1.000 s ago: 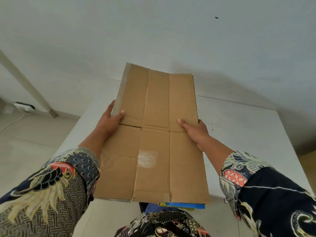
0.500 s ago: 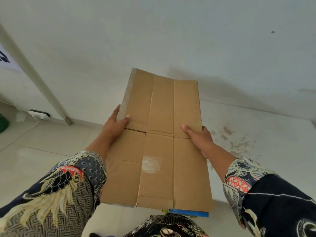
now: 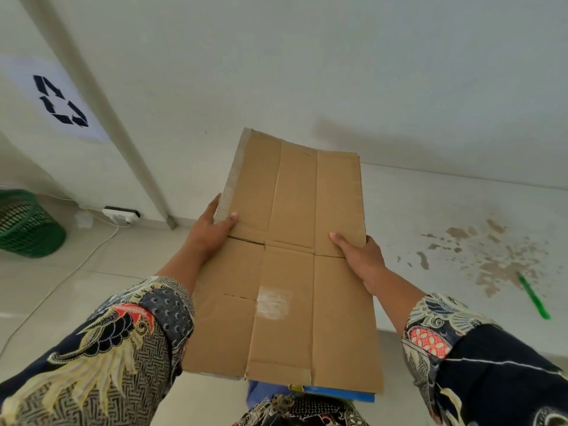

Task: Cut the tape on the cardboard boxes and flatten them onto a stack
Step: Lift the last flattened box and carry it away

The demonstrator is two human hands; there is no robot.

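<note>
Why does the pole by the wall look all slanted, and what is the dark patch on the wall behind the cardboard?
Head view: the wide-angle lens tilts the pole near the frame's left side; the dark patch is the soft shadow of the flattened cardboard, held by the left hand and right hand; no glare, slightly soft throughout.

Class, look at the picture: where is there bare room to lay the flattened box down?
The flattened box is held by the left hand and right hand. Bare white surface lies between its right edge and the brown stains. Floor tiles between the cable and the box are bare. The green basket crowds the far left.
</note>
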